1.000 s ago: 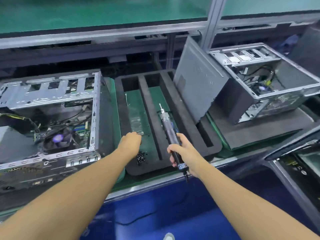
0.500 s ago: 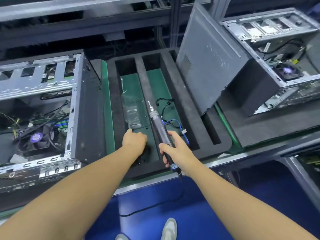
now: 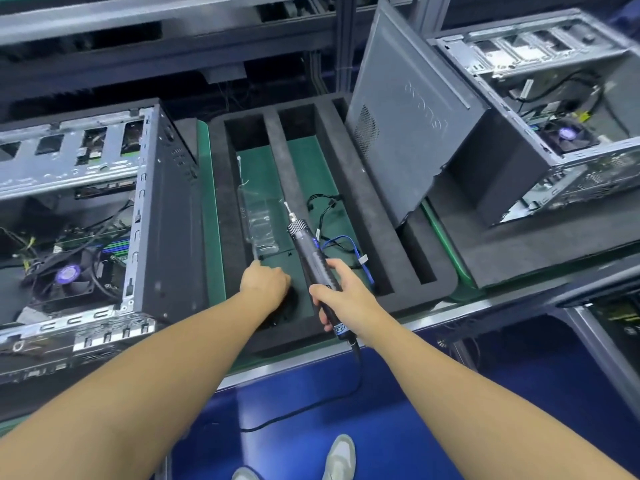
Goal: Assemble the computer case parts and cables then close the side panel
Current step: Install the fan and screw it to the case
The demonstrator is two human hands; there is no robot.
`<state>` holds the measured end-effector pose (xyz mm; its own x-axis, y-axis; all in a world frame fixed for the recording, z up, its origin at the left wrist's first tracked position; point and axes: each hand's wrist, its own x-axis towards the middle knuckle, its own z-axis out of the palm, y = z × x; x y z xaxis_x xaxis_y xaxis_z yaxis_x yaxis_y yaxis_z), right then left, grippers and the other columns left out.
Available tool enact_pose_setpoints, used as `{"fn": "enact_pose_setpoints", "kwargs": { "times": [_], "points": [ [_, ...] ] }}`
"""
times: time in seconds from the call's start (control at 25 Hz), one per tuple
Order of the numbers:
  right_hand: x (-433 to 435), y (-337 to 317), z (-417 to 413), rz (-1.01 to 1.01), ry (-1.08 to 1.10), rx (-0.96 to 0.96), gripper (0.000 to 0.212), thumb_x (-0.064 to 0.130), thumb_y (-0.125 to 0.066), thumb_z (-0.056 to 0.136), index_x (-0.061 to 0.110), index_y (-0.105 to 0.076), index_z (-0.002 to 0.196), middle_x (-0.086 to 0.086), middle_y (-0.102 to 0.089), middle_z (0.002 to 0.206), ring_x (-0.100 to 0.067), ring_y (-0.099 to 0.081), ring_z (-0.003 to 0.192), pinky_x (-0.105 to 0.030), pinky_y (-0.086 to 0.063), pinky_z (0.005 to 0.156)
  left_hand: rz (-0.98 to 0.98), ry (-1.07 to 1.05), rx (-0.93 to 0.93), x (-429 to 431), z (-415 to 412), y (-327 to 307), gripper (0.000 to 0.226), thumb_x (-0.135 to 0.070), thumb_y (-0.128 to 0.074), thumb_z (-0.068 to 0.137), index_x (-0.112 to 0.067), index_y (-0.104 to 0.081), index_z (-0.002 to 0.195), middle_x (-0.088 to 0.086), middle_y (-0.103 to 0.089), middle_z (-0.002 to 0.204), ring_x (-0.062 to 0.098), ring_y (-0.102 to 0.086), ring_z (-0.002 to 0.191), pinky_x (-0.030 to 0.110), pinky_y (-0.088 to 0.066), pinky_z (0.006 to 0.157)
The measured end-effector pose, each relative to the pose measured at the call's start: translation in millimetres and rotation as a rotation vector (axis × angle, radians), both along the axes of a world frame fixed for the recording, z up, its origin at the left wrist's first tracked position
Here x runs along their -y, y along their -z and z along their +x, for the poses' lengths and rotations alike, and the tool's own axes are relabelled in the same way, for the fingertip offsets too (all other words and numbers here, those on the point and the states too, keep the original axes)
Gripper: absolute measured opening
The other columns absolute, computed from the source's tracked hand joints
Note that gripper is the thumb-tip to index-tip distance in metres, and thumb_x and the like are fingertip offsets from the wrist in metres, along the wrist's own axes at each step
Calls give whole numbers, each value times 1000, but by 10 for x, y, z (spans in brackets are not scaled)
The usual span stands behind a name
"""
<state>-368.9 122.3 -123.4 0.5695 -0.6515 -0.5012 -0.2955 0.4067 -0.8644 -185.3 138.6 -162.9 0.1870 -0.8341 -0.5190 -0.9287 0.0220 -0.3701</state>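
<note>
Clearly the bulkiest piece is the open case point(image 3: 86, 220) at the left, lying with its inside facing up, fan and wiring exposed. It is probably heavy and rigid, best shifted by its steel frame rather than by anything inside.

Next, the side panel point(image 3: 408, 126) stands tilted at the right of the foam tray point(image 3: 356, 209), with its lower edge at the foam and its upper part leaning on a second case point(image 3: 554, 133). Thin sheet steel like that is likely light, springy and sharp-rimmed, so two hands on opposite edges would suit it. Its broad face is turned toward the tray, and its long axis appears to run away from the person, alongside the slots.

The electric screwdriver point(image 3: 311, 258) lies along the tray's middle divider, bit pointing away and a little left, cord trailing toward the floor. The right hand point(image 3: 343, 296) is wrapped round its barrel. Loose cables point(image 3: 332, 237), limp and easily snagged, lie just right of it.

The left hand point(image 3: 266, 282) reaches knuckles-up into the left compartment; whether its fingers pinch anything cannot be told.
</note>
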Motion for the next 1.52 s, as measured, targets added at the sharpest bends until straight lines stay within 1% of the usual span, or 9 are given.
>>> {"fn": "enact_pose_setpoints", "kwargs": {
  "times": [0.16,0.32,0.44,0.68,0.8,1.04,1.24,1.36,1.52],
  "points": [
    [-4,-36,16,-2,8,4,51,22,-64,90,37,-44,134,-2,-63,77,-16,-58,58,-33,-57,55,-27,-28,-4,-26,-16,8,33,4,-52,86,-20,-65,104,-3,-67,107,25,-65,99,30,-34,73],
    [0,-33,27,-14,-8,15,39,23,-64,89,52,-49,110,-2,-63,78,-16,-57,58,-33,-56,56,-49,-71,-42,-26,-21,50,32,4,-52,86,-17,-66,106,-1,-67,109,29,-66,99,32,-41,66],
    [3,3,32,-18,-16,6,46,22,-63,88,40,-48,127,-2,-62,77,-17,-57,58,-32,-55,55,-25,-100,-95,-33,-31,23,34,7,-52,86,-16,-66,108,0,-66,109,30,-67,97,35,-44,61],
    [6,17,26,-10,-10,24,49,21,-63,88,32,-47,133,-1,-62,75,-18,-57,58,-34,-55,56,-174,-321,-451,64,80,-157,22,1,-57,90,-4,-69,108,12,-62,97,34,-66,91,42,-56,80],
    [7,14,28,6,1,25,52,21,-63,88,32,-45,136,-2,-63,75,-18,-57,58,-33,-55,56,-268,-417,-606,75,140,-224,19,-11,-66,91,-10,-73,109,12,-68,107,31,-67,95,39,-54,88],
    [23,26,37,2,-14,28,52,22,-63,88,32,-44,135,-2,-63,75,-18,-57,59,-34,-55,55,-42,-183,-224,-55,-20,-136,36,8,-54,85,-13,-59,114,6,-55,117,31,-62,103,39,-47,66],
    [44,63,12,11,-16,35,53,22,-63,89,32,-43,137,-2,-63,76,-19,-57,59,-35,-57,57,120,71,-83,-132,-9,-45,33,1,-52,89,-18,-60,115,1,-64,113,28,-65,100,35,-43,66],
    [49,75,14,22,-12,39,54,21,-63,88,33,-43,136,-2,-63,76,-19,-57,60,-34,-56,56,128,126,-37,-120,-28,-23,33,4,-50,88,-17,-62,110,0,-66,108,29,-67,96,35,-50,70],
    [53,91,21,26,-10,55,43,20,-63,88,37,-49,125,-2,-62,74,-19,-56,58,-34,-54,55,134,235,-19,-138,-38,37,26,3,-49,89,-13,-62,105,3,-66,105,31,-68,89,36,-44,61]
  ]
}}
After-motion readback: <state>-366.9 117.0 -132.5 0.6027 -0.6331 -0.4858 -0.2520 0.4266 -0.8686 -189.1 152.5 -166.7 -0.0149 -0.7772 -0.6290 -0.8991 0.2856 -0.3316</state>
